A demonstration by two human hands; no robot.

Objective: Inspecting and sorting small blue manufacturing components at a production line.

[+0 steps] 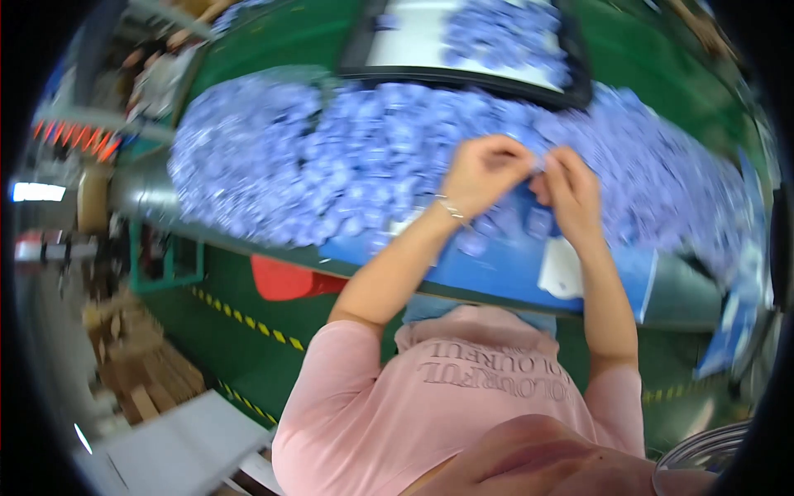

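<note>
A big heap of small pale blue packets covers the table in front of me. My left hand, with a thin bracelet at the wrist, and my right hand meet at the near edge of the heap. Both pinch one small blue packet between their fingertips; it is mostly hidden by the fingers. Under my hands lies a blue sheet with a few loose packets and a white card on it.
A black-rimmed tray with a white floor holds more blue packets behind the heap. A red object sits below the table edge. The green floor carries yellow-black tape. Cardboard and a white board lie at the lower left.
</note>
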